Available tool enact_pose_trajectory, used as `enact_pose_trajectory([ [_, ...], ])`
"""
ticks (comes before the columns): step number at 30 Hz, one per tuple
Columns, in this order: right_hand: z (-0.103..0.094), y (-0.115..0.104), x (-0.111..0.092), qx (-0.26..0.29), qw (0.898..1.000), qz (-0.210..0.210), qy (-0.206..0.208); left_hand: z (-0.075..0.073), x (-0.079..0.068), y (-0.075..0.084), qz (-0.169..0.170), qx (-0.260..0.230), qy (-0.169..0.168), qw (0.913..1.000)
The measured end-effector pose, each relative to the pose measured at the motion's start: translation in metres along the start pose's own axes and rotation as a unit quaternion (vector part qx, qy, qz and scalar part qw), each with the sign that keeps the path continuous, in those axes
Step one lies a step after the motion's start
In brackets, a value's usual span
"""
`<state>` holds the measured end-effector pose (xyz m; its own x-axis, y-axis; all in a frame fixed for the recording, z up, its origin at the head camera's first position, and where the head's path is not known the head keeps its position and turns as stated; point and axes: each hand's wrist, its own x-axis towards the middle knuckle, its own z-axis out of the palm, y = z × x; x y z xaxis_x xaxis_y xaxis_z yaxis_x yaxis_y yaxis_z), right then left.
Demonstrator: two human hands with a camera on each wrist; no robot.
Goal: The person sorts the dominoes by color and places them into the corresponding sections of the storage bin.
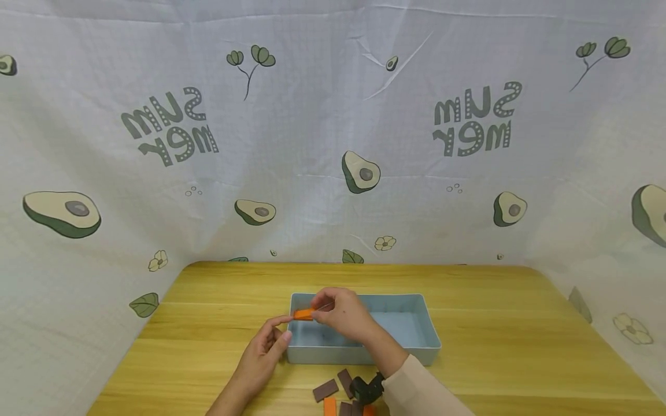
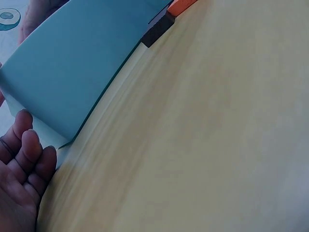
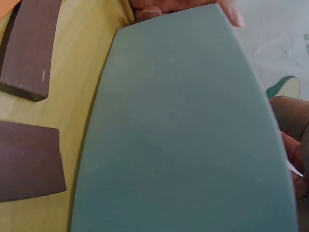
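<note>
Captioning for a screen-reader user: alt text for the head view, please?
A right hand pinches an orange block over a blue tray on a wooden table. The left hand rests beside the tray; brown blocks lie nearby.

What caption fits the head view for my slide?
Right hand holds an orange block over the blue tray; left hand rests at its corner.

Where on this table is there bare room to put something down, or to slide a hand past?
Bare wood lies left and right of the blue tray, and in a strip between its far wall and the avocado-print cloth. The tray's right half looks bare too. It is crowded at the near edge: brown and orange blocks, and at the tray's left end, where the right hand pinches an orange block beside the left hand.
</note>
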<state>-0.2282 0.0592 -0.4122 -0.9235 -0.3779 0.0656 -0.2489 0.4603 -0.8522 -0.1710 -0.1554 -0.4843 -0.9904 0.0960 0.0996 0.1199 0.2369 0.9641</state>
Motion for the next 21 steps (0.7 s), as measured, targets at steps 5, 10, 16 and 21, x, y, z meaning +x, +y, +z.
enact_pose_trajectory([
  [5,0.004,0.004,0.005,-0.033,0.999,-0.001,-0.005,0.0,0.0,0.0,-0.001,-0.006,-0.002,1.0],
  [10,0.009,0.004,0.007,-0.086,0.996,-0.007,-0.007,0.001,0.0,0.001,-0.001,-0.006,0.002,1.0],
  [16,0.013,0.004,0.006,-0.127,0.992,-0.006,-0.004,0.001,0.0,0.001,0.006,-0.002,0.009,0.9999],
  [21,0.016,0.005,0.007,-0.152,0.988,-0.01,0.007,0.001,0.0,0.002,0.002,0.001,0.003,1.0],
])
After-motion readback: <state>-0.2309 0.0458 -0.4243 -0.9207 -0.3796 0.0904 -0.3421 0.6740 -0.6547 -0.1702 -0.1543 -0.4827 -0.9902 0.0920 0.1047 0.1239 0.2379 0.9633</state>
